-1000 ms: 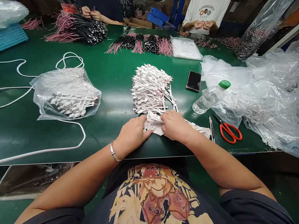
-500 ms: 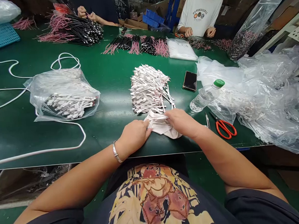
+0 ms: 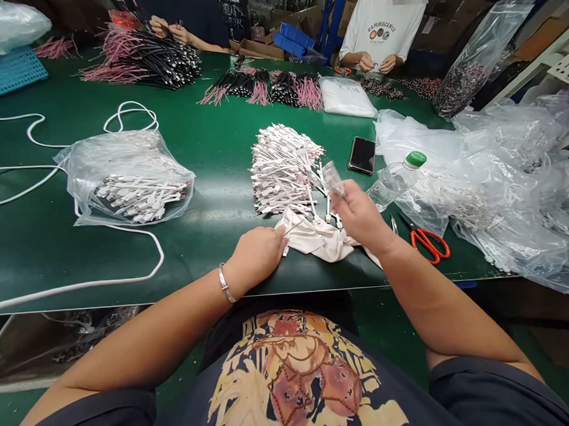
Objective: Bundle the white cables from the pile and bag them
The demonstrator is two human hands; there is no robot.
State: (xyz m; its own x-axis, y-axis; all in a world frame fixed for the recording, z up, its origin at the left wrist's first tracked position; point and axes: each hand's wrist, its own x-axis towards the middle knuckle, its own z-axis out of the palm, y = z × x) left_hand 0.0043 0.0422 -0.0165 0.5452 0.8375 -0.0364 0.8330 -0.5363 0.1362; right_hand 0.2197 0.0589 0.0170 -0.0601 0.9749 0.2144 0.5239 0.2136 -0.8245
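Observation:
My left hand [image 3: 262,257] is closed at the left end of a crumpled off-white cloth [image 3: 331,243]. A small white connector shows below its fingertips, and a thin cable runs from them over the cloth. My right hand [image 3: 360,216] is raised above the cloth's right part, its fingers round a small clear object [image 3: 333,177] blurred by motion. Just beyond the cloth lies a pile of white cables [image 3: 285,168] with small connectors. A few loose cables hang off its right side, near my right hand.
A bag of white cables [image 3: 140,198] lies left, beside a white cord [image 3: 97,284]. To the right are a phone [image 3: 362,155], a green-capped bottle [image 3: 392,180], red-handled scissors [image 3: 429,243] and plastic bags [image 3: 518,220]. Two people work across the table [image 3: 204,128].
My right hand has left the cloth, moved up and right, and now holds the clear object. The cloth is spread further right. My left hand has barely moved, and a connector now shows beneath it.

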